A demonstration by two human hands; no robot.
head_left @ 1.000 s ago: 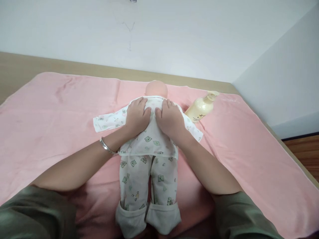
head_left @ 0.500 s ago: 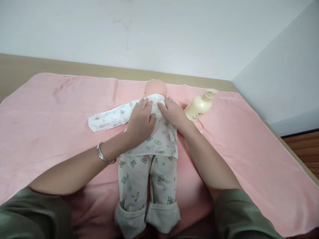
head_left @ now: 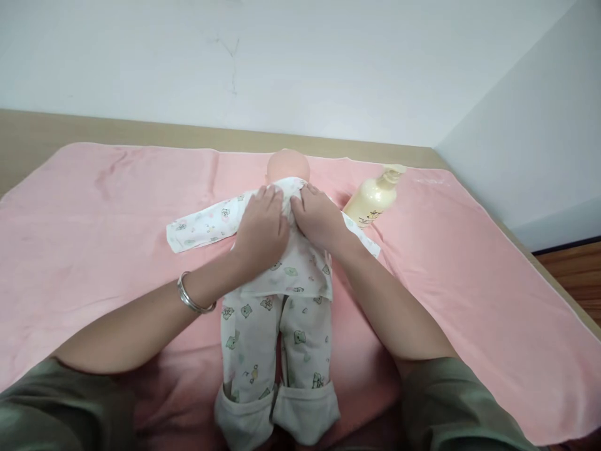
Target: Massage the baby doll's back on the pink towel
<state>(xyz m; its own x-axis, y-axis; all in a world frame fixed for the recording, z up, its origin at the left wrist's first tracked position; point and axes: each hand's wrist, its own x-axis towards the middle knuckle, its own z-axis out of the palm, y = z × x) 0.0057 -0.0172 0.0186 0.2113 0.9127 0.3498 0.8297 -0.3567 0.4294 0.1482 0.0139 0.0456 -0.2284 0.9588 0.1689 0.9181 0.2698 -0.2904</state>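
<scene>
Soft, even light with a cool cast fills the 1 head view, the wall (head_left: pixel 328 69) pale, a small highlight on the bottle (head_left: pixel 374 198), dim shadow at bottom centre, wide-angle stretch near the edges, and the prints on the cloth slightly soft

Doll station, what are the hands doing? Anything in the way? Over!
Left hand, right hand: both resting on shirt. Doll: lying on pink blanket. Pump bottle: near right hand, not blocking.

Pump bottle (head_left: pixel 373 200), obstacle near right hand (head_left: pixel 320 219)
</scene>
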